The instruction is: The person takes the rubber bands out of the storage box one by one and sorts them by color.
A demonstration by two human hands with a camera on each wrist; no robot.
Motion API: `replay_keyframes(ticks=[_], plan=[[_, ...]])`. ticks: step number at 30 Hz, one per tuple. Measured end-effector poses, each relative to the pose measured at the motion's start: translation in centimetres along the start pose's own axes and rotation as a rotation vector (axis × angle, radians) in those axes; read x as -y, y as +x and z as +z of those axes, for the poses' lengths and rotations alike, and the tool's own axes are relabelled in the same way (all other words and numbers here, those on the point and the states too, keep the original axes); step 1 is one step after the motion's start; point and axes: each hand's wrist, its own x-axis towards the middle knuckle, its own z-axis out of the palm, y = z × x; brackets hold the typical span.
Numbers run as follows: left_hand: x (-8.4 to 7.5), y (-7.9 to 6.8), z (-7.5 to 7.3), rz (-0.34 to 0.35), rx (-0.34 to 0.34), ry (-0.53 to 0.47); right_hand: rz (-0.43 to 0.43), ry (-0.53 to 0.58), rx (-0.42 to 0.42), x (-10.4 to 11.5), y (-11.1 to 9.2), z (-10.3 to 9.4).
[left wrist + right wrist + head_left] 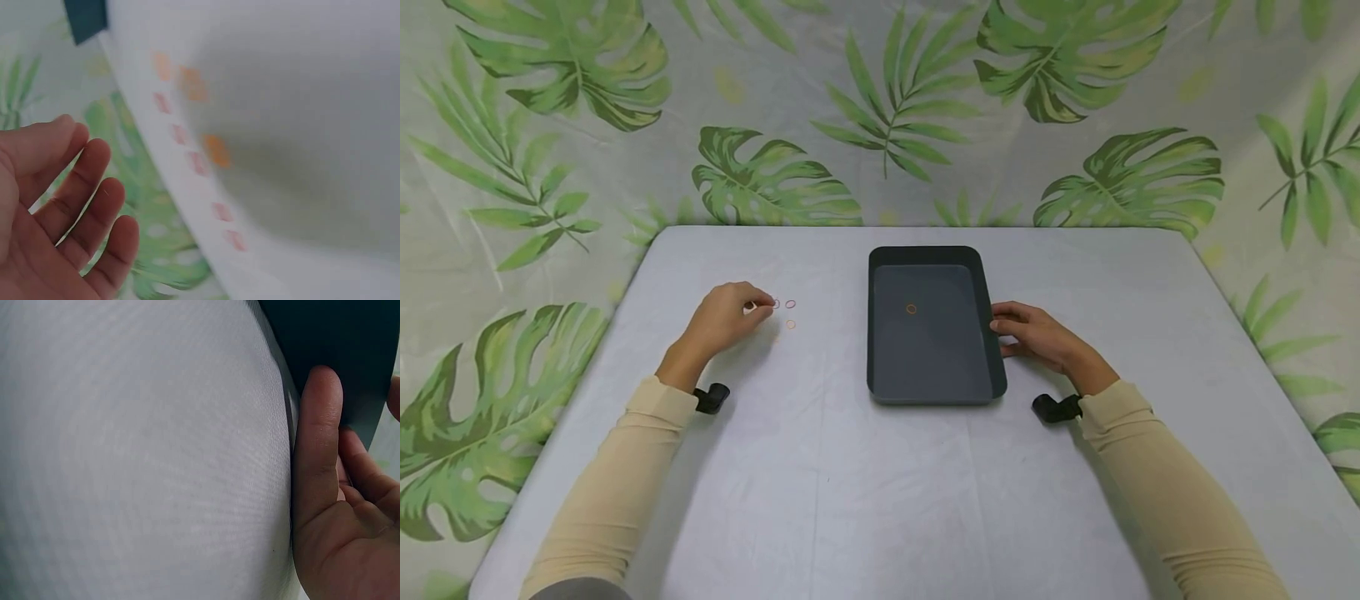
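Observation:
My left hand point(722, 317) hovers over small thin rings on the left of the table, its thumb and index fingertips close together. Nothing shows between them in the left wrist view, where the other fingers hang loosely bent. Right by those fingertips is a red ring point(777, 304); another red ring point(790, 304) and an orange ring point(791, 325) lie beside it. The left wrist view shows several blurred red and orange rings in rows. My right hand point(1037, 336) holds the right wall of a dark grey tray point(936, 358), fingers along its outside and one fingertip at the rim.
An orange ring point(912, 309) lies inside the tray. A white cloth covers the table point(850, 483). Behind it hangs a leaf-patterned sheet point(917, 92). Black wrist cameras sit below both hands.

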Motion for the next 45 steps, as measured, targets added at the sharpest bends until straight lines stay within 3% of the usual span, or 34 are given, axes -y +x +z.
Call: replay_keyframes(ticks=[6, 10, 14, 19, 24, 32, 38, 45], plan=[[-3.9, 1.1, -1.2, 0.102, -0.021, -0.049, 0.0, 0.004, -0.008, -0.4, 0.1, -0.1], [-6.6, 1.8, -1.4, 0.175, 0.0, -0.08, 0.003, 0.012, -0.005, -0.7, 0.0, -0.1], [-9.4, 2.9, -1.1, 0.247, 0.023, -0.088, 0.005, 0.008, -0.01, -0.5, 0.0, -0.1], [-11.9, 4.7, 0.2, 0.368, 0.006, -0.055, 0.006, 0.011, -0.014, -0.2, 0.1, -0.1], [-13.1, 5.8, 2.3, 0.445, 0.016, -0.055, 0.002, 0.011, -0.009, -0.2, 0.2, -0.1], [-14.6, 8.0, 5.8, 0.413, 0.086, 0.088, -0.002, 0.019, -0.011, -0.3, 0.3, -0.1], [-15.1, 9.0, 7.9, 0.396, 0.079, 0.256, -0.014, 0.017, -0.006, -0.2, 0.1, -0.1], [-14.8, 9.8, 9.8, 0.398, 0.087, 0.346, -0.007, 0.018, 0.001, 0.0, 0.0, 0.0]])
